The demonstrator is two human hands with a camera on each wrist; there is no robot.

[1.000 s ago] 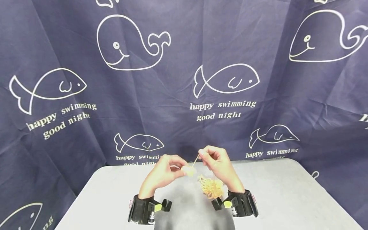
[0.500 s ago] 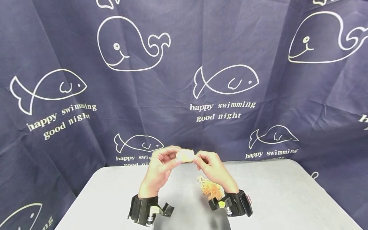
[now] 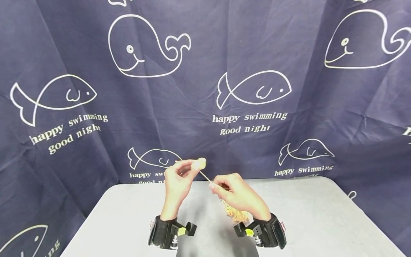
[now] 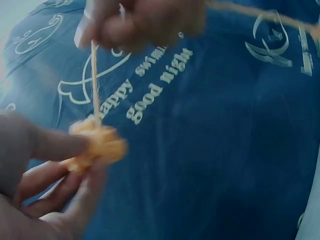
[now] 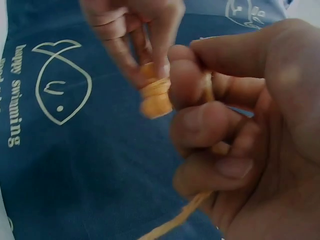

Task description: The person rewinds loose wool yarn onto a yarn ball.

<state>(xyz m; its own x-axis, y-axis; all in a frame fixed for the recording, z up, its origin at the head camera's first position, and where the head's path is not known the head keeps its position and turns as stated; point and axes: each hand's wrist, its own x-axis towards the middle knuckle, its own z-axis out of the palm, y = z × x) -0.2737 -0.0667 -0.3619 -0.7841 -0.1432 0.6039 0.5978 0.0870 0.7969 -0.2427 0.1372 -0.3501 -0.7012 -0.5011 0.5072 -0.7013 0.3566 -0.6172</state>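
Observation:
Between thumb and fingertips, my left hand [image 3: 177, 182] pinches a small wound bundle of pale yellow yarn [image 3: 200, 164], raised over the far edge of the table. A taut strand of yarn [image 3: 205, 176] runs from the bundle down to my right hand [image 3: 239, 192], whose curled fingers grip it. In the left wrist view the strand [image 4: 95, 82] leaves the top of the bundle [image 4: 109, 144]. The right wrist view shows the yarn tail [image 5: 182, 216] passing through the curled fingers and out below them. Part of the bundle is hidden by the left fingers.
A loose tangled heap of yellow yarn [image 3: 237, 214] lies on the light grey table [image 3: 308, 214], partly covered by the right hand and wrist. A dark blue curtain [image 3: 199, 107] with white fish and whale drawings hangs behind the table. Both wrists wear black camera straps.
The hands met at the bundle half a second ago and are now apart, with the strand stretched between them. My left hand has risen with the bundle; my right hand is lower.

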